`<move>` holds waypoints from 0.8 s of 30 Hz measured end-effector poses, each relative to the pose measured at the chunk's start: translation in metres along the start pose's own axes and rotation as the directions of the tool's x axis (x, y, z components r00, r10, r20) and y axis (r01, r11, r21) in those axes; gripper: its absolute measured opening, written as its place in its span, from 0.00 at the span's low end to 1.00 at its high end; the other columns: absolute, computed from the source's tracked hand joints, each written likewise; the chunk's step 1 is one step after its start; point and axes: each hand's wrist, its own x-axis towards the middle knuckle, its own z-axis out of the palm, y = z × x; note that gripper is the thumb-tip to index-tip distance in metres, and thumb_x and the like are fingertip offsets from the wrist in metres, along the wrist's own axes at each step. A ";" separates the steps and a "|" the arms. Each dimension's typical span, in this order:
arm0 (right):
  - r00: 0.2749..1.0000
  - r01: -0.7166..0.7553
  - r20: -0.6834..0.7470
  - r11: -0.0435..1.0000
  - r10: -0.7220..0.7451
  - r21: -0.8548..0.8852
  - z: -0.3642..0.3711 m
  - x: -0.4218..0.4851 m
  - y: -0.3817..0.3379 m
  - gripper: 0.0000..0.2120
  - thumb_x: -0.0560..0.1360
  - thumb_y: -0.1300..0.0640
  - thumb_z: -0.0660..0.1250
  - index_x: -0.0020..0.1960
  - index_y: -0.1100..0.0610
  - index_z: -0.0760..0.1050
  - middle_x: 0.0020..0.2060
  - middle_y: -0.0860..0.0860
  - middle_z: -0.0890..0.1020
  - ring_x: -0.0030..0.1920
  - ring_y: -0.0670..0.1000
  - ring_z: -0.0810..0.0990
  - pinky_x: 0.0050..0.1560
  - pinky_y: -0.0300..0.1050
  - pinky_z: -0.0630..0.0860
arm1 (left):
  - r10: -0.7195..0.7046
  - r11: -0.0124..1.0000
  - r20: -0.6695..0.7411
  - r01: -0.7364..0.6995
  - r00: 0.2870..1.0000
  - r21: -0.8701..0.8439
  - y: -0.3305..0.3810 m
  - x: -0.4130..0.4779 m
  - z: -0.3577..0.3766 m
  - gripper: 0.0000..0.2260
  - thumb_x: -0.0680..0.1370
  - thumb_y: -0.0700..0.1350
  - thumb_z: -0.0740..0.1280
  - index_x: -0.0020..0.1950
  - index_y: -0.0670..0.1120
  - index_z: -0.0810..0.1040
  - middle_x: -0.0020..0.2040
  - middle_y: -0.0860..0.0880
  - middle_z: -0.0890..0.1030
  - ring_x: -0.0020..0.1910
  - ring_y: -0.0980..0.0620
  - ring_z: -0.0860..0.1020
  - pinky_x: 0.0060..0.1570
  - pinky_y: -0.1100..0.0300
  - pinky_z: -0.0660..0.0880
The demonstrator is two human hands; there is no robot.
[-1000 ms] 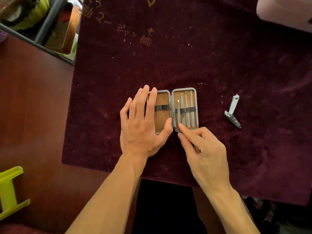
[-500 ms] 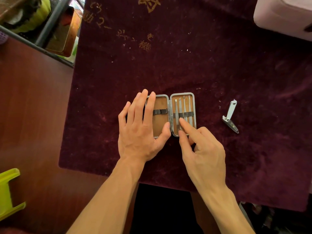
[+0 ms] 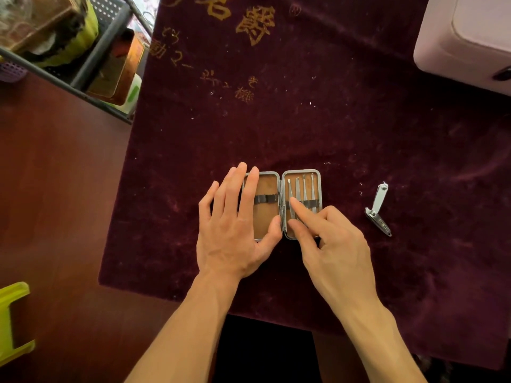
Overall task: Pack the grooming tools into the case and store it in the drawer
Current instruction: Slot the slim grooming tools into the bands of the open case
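Note:
A small metal-rimmed grooming case [image 3: 266, 186] lies open flat on the dark red velvet cloth [image 3: 304, 128]. Its left half is bare tan lining with a black elastic strap. Its right half holds several thin steel tools [image 3: 304, 189] under a strap. My left hand [image 3: 235, 225] rests flat on the case's left half, fingers spread, thumb near the hinge. My right hand [image 3: 329, 239] has its index fingertip pressing on the leftmost tool in the right half, the other fingers curled. A silver nail clipper [image 3: 378, 208] with its lever raised lies on the cloth to the right.
A pale pink box [image 3: 467, 37] sits at the far right corner. A metal shelf rack [image 3: 83, 59] with tins stands at the far left. Bare brown table [image 3: 55, 203] lies left of the cloth, and a yellow-green plastic piece [image 3: 13, 322] is at the near left.
My right index finger has slid up from the case's near edge onto the tools in the right half. The left hand has stayed flat on the left half.

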 end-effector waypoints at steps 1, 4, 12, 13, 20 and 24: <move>1.000 0.005 0.003 1.000 -0.005 0.005 -0.002 0.001 0.000 0.19 0.81 0.51 0.70 0.72 0.43 0.80 0.38 0.44 0.74 0.33 0.40 0.72 0.30 0.46 0.78 | 0.002 1.000 -0.002 -0.002 1.000 -0.002 0.000 0.000 0.000 0.36 0.78 0.64 0.59 0.82 0.46 0.61 0.81 0.47 0.65 0.80 0.48 0.64 0.79 0.49 0.57; 0.999 0.016 0.029 1.000 -0.015 -0.019 -0.007 0.003 0.003 0.21 0.81 0.52 0.70 0.73 0.41 0.78 0.38 0.44 0.74 0.33 0.42 0.73 0.32 0.45 0.78 | 0.007 1.000 -0.005 -0.007 1.000 -0.004 -0.001 0.000 0.001 0.36 0.78 0.64 0.60 0.82 0.46 0.61 0.81 0.47 0.65 0.80 0.48 0.64 0.79 0.48 0.57; 0.996 0.026 0.093 0.992 -0.015 -0.120 -0.011 0.012 0.000 0.20 0.82 0.52 0.72 0.73 0.41 0.79 0.40 0.44 0.74 0.37 0.45 0.74 0.36 0.52 0.80 | 0.010 1.000 -0.010 -0.010 1.000 -0.006 -0.001 0.001 0.001 0.36 0.79 0.64 0.60 0.82 0.46 0.61 0.81 0.46 0.65 0.80 0.48 0.64 0.79 0.47 0.58; 0.996 0.023 0.090 0.992 -0.012 -0.125 -0.011 0.013 0.000 0.20 0.82 0.52 0.72 0.72 0.41 0.79 0.40 0.44 0.73 0.37 0.45 0.73 0.36 0.52 0.80 | 0.009 1.000 -0.006 -0.009 1.000 -0.006 -0.001 0.001 0.001 0.36 0.79 0.64 0.60 0.82 0.46 0.61 0.81 0.46 0.65 0.80 0.48 0.64 0.79 0.48 0.58; 0.996 0.021 0.085 0.988 -0.008 -0.150 -0.010 0.017 -0.001 0.18 0.80 0.51 0.73 0.70 0.41 0.82 0.40 0.44 0.73 0.36 0.44 0.72 0.34 0.45 0.72 | 0.009 1.000 -0.011 -0.009 1.000 0.004 -0.001 0.000 0.001 0.36 0.79 0.64 0.59 0.82 0.46 0.61 0.81 0.46 0.65 0.79 0.48 0.65 0.79 0.48 0.57; 0.997 0.008 0.081 0.990 0.003 -0.137 -0.009 0.017 0.000 0.18 0.80 0.51 0.74 0.69 0.41 0.82 0.39 0.44 0.72 0.37 0.45 0.72 0.34 0.45 0.72 | 0.010 1.000 -0.016 -0.010 1.000 0.003 0.000 0.000 0.001 0.36 0.79 0.64 0.59 0.82 0.46 0.62 0.81 0.46 0.65 0.79 0.48 0.64 0.79 0.48 0.58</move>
